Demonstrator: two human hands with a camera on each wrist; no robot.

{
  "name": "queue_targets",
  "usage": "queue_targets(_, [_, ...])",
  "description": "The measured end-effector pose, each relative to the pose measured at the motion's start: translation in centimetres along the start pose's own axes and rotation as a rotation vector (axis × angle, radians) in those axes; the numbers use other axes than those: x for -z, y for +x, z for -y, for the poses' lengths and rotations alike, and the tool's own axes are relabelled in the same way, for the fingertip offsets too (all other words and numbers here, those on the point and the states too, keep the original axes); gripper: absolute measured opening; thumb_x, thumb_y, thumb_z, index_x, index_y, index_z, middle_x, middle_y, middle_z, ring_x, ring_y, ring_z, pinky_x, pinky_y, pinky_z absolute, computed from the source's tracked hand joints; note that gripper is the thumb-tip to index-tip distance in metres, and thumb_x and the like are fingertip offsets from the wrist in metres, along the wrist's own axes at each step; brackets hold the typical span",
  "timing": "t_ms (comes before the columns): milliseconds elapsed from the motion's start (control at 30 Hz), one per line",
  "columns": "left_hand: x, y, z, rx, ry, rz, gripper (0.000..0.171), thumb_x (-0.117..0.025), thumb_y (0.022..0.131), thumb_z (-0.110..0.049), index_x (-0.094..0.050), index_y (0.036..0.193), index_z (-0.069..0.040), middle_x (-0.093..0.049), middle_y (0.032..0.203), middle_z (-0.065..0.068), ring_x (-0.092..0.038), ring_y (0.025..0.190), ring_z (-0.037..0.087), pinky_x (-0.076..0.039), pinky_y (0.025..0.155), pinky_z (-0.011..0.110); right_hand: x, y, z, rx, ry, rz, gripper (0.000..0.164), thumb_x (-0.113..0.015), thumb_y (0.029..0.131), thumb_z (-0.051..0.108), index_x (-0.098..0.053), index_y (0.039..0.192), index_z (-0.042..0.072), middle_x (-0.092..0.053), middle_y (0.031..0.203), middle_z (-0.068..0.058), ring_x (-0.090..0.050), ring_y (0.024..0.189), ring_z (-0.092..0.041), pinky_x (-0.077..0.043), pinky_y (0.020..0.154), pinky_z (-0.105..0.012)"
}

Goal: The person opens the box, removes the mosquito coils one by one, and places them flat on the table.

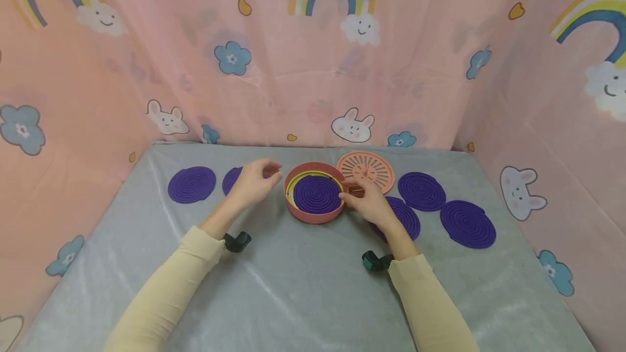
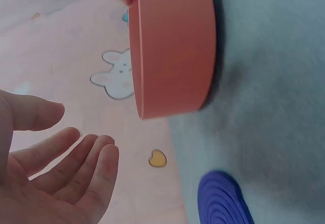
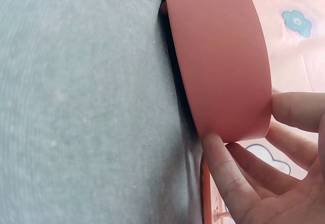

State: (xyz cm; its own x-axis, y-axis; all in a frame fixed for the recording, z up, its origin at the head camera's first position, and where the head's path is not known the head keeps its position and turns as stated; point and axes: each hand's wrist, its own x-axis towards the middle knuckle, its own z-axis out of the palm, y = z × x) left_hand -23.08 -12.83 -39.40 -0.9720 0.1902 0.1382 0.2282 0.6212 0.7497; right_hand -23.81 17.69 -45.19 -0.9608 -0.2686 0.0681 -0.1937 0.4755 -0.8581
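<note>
A round pink mosquito coil box (image 1: 316, 219) with a yellow inner ring (image 1: 290, 184) sits mid-table. Inside it lies a purple spiral mosquito coil (image 1: 318, 194). My right hand (image 1: 368, 202) grips the box's right side; in the right wrist view the thumb is at the rim and the fingers (image 3: 231, 181) lie along the outer wall. Left of the box my left hand (image 1: 254, 181) hovers, fingers loosely bent around nothing, apart from the wall in the left wrist view. It partly hides another purple coil (image 1: 230, 179). Behind the right hand lies a slotted pink lid (image 1: 381, 170).
One purple coil (image 1: 192, 184) lies at the far left. To the right are three more: one partly under the right forearm (image 1: 407, 220), one behind it (image 1: 421, 191) and one farther right (image 1: 468, 224). Pink patterned curtains (image 1: 313, 80) border the grey-covered table (image 1: 303, 287).
</note>
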Motion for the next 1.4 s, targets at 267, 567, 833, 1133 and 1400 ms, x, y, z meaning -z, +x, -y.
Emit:
queue_targets(267, [-1.4,0.8,-1.4,-0.022,-0.014,0.043,0.034,-0.063,0.101,-0.020,-0.065,0.128,0.000,-0.068,0.119,0.014,-0.064,0.110,0.030,-0.052,0.094,0.047,0.0,0.0,0.1,-0.002,0.009,0.004,0.040,-0.070,0.098,0.019,-0.062,0.134,0.005,-0.062,0.128,-0.019,-0.062,0.118,-0.037,-0.052,0.096,-0.052])
queue_targets(567, [-3.5,1.8,-2.4,-0.040,-0.025,0.095,0.037,-0.061,0.102,-0.021,-0.062,0.133,-0.001,-0.066,0.125,0.015,-0.062,0.114,0.030,-0.052,0.097,0.046,0.0,0.1,0.2,0.003,0.007,0.008,0.040,-0.070,0.098,0.019,-0.062,0.134,0.004,-0.063,0.127,-0.019,-0.062,0.117,-0.036,-0.053,0.095,-0.051])
queue_targets(833, [-5.5,2.8,-2.6,-0.006,0.035,0.140,0.039,-0.062,0.101,-0.022,-0.060,0.135,-0.001,-0.064,0.129,0.018,-0.062,0.118,0.031,-0.053,0.097,0.046,0.0,-0.1,0.3,-0.009,-0.009,0.005,0.041,-0.070,0.098,0.021,-0.061,0.135,0.005,-0.063,0.128,-0.019,-0.062,0.118,-0.036,-0.052,0.096,-0.052])
queue_targets(1133, [-6.9,3.7,-2.9,0.076,0.076,0.154,0.039,-0.062,0.101,-0.020,-0.060,0.134,0.000,-0.062,0.131,0.019,-0.057,0.123,0.033,-0.050,0.101,0.049,0.1,-0.1,0.3,-0.003,-0.019,0.005,0.041,-0.070,0.098,0.021,-0.062,0.134,0.004,-0.062,0.129,-0.020,-0.061,0.119,-0.038,-0.052,0.097,-0.053])
queue_targets(1400, [-8.0,4.6,-2.3,0.088,0.099,0.150,0.039,-0.063,0.100,-0.019,-0.060,0.133,0.001,-0.061,0.133,0.020,-0.056,0.125,0.035,-0.048,0.103,0.050,0.0,0.1,0.1,-0.028,0.000,0.012,0.042,-0.071,0.098,0.022,-0.061,0.135,0.005,-0.061,0.132,-0.018,-0.061,0.119,-0.037,-0.052,0.098,-0.052])
